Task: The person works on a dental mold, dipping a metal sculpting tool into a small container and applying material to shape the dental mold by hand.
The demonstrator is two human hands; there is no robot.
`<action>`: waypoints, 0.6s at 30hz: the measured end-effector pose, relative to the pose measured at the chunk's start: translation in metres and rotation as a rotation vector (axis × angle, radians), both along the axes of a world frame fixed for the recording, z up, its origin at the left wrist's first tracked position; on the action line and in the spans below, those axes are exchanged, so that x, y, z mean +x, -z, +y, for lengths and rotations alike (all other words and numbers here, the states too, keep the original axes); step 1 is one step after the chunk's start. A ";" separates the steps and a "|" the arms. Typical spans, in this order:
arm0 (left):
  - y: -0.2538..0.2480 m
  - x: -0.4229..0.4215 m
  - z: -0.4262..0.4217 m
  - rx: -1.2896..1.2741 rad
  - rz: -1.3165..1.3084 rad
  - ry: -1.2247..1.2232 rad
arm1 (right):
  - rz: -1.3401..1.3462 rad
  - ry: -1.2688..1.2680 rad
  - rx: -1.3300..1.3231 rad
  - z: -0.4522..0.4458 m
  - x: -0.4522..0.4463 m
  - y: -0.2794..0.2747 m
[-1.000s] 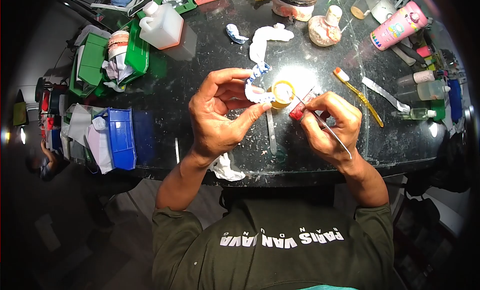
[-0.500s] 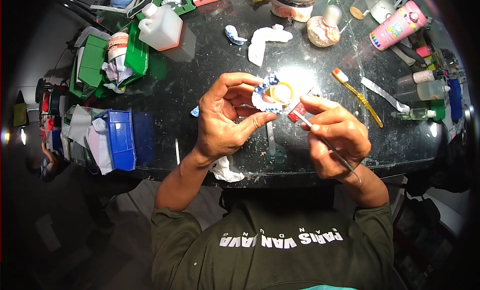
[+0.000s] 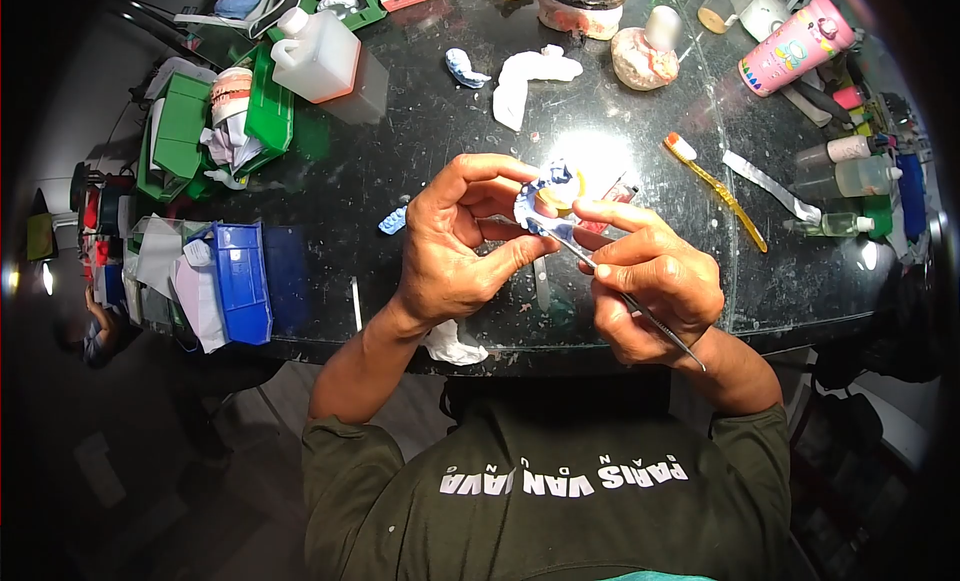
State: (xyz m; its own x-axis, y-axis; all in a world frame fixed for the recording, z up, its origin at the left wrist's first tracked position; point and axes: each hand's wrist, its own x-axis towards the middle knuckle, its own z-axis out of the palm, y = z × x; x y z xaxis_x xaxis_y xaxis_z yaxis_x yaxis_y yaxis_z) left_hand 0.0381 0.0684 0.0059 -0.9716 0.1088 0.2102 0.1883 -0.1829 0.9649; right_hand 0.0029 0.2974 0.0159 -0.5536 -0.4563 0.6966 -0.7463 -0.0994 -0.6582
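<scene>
My left hand (image 3: 450,246) pinches a blue-and-white, curved dental piece (image 3: 527,203) with a scalloped edge between thumb and fingers. In my right hand (image 3: 660,281) is a slim metal dental carving tool (image 3: 655,323), held like a pen. Its tip meets the lower edge of the dental piece, close to my left thumb; exact contact is hard to make out. Just behind the piece, a round yellow-rimmed item (image 3: 567,193) with a bright white middle is partly covered. Near my right fingertips lies a red packet-like thing (image 3: 605,213), also partly hidden.
A yellow toothbrush (image 3: 725,196) and a white strip (image 3: 765,181) lie to the right. Blue pieces (image 3: 393,221) and a white molded piece (image 3: 525,81) rest on the black table. Green bins (image 3: 272,116), a blue bin (image 3: 243,281) and a plastic jug (image 3: 320,56) stand left.
My right hand has moved left, bringing the tool's tip to the dental piece. The dental piece has tilted in my left hand, showing more of its pale inner side.
</scene>
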 end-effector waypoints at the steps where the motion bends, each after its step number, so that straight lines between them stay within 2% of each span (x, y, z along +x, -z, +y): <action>1: 0.000 0.000 0.000 0.001 0.002 0.000 | -0.008 0.007 -0.009 -0.001 0.000 0.001; 18: 0.000 0.000 0.000 -0.021 0.007 -0.017 | 0.029 0.024 -0.003 -0.001 0.001 -0.001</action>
State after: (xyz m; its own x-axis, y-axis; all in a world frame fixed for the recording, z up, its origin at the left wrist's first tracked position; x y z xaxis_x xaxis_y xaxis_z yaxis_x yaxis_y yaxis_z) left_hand 0.0376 0.0684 0.0060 -0.9718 0.0966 0.2151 0.1983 -0.1588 0.9672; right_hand 0.0038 0.2959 0.0173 -0.5438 -0.4410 0.7140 -0.7672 -0.0836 -0.6359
